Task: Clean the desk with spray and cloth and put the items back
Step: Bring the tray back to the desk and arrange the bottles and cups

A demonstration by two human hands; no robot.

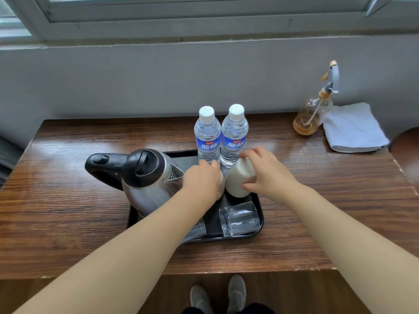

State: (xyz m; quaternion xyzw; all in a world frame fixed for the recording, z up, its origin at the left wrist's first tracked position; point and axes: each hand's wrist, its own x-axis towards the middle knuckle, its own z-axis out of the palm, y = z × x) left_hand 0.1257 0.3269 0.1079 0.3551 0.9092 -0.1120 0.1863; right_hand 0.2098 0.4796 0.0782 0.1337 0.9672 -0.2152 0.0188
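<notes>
A black tray (260, 219) lies in the middle of the wooden desk (68, 200). On it stand a steel kettle (145, 177), two water bottles (221, 134) and two upturned white cups. My right hand (267, 173) grips the right white cup (238, 179), which is tilted. My left hand (201, 180) grips the left white cup (222, 183), mostly hidden under it. A clear glass (240, 219) sits at the tray's front right; another glass (197, 231) is partly hidden by my left forearm. The spray bottle (313, 114) and folded white cloth (353, 130) sit at the desk's back right.
A grey wall and window sill run behind the desk. The desk's front edge is near my feet (220, 293). A round brown object (405, 155) shows past the desk's right edge.
</notes>
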